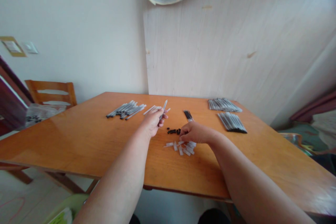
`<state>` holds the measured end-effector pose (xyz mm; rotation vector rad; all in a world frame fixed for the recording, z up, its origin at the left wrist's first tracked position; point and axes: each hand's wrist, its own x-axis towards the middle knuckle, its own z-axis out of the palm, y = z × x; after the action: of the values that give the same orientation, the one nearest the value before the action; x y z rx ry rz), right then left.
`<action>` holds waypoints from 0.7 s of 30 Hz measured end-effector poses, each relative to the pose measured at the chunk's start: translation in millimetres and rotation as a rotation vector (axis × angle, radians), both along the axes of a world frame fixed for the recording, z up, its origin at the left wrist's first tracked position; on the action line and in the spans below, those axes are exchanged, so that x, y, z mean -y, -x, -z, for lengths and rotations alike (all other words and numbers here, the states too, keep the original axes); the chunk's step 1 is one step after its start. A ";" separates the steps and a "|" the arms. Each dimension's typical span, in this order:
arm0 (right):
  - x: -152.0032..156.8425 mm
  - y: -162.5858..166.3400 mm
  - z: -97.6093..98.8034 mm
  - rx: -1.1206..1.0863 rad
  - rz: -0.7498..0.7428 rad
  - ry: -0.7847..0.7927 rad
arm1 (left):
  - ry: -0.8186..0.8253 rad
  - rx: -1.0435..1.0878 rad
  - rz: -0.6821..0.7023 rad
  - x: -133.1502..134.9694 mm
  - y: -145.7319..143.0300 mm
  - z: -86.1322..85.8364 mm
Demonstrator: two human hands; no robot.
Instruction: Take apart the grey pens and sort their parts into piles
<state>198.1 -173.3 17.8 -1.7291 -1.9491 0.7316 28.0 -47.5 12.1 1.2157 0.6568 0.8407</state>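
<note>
My left hand (155,120) is closed around a pen (165,105) with a pale, see-through barrel, its pointed end tilted up and away. To the right, my right hand (193,132) reaches down with fingers pinched at the edge of a pile of translucent white pen caps (187,149). Whether a cap is between those fingertips I cannot make out. Just beyond the caps lie several small black plugs (173,131), partly hidden by the right hand. Behind that hand is a small bunch of black-ended refills (188,114).
A loose heap of pens (127,108) lies at the back left of the wooden table (118,147), with a few thin white tubes (148,110) beside it. Two bundles of pens, a far one (224,105) and a nearer one (232,122), rest at the right. A chair (52,91) stands at left.
</note>
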 end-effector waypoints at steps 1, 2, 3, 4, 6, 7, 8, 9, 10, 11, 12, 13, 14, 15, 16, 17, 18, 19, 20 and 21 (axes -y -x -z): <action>0.4 1.3 -0.6 0.002 -0.006 0.010 | 0.013 0.010 0.001 -0.9 -0.6 0.5; 0.6 2.3 -0.7 -0.003 -0.015 0.025 | 0.029 0.018 0.000 -1.6 -1.2 0.9; 0.6 2.9 -0.4 -0.015 -0.023 0.043 | 0.048 0.027 -0.002 -2.1 -1.8 1.0; 0.3 3.2 0.2 -0.032 -0.027 0.059 | 0.068 0.035 -0.002 -2.3 -2.4 0.9; -1.1 3.5 1.8 -0.064 -0.016 0.058 | 0.099 0.056 0.007 -1.4 -3.1 0.0; -2.1 3.8 2.6 -0.075 0.008 0.032 | 0.108 0.068 0.016 -0.4 -3.3 -0.8; -3.2 4.4 3.2 -0.087 0.039 -0.010 | 0.112 0.079 0.027 0.9 -3.4 -1.5; -4.4 5.4 3.6 -0.100 0.072 -0.060 | 0.113 0.090 0.037 2.3 -3.5 -2.2; -5.6 6.7 4.0 -0.116 0.103 -0.110 | 0.112 0.102 0.047 3.6 -3.5 -2.6; -6.7 8.5 4.4 -0.136 0.133 -0.152 | 0.109 0.113 0.056 4.9 -3.7 -2.9; -7.8 10.5 4.9 -0.157 0.161 -0.183 | 0.104 0.126 0.063 6.0 -3.9 -3.0; -8.8 12.7 5.5 -0.178 0.181 -0.202 | 0.100 0.139 0.069 6.9 -4.2 -3.0; -9.7 15.0 6.3 -0.197 0.192 -0.212 | 0.095 0.152 0.076 7.7 -4.6 -2.8; -10.6 17.2 7.3 -0.212 0.197 -0.217 | 0.091 0.167 0.082 8.4 -5.1 -2.7; -11.4 19.3 8.5 -0.225 0.192 -0.216 | 0.090 0.180 0.088 9.0 -5.6 -2.6; -12.1 21.2 9.8 -0.235 0.184 -0.217 | 0.090 0.193 0.094 9.7 -6.2 -2.6; -12.9 22.9 11.2 -0.243 0.173 -0.219 | 0.093 0.206 0.102 10.4 -6.8 -2.7; -13.7 24.3 12.6 -0.250 0.167 -0.221 | 0.096 0.219 0.109 11.2 -7.3 -2.8; -14.6 25.5 14.1 -0.257 0.167 -0.222 | 0.099 0.232 0.117 12.0 -7.8 -2.9; -15.5 26.4 15.6 -0.267 0.169 -0.221 | 0.102 0.247 0.125 12.9 -8.2 -3.1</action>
<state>171.7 -157.8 2.1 -1.5528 -1.6179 0.6251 36.2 -60.3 15.2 1.0298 0.4140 0.8255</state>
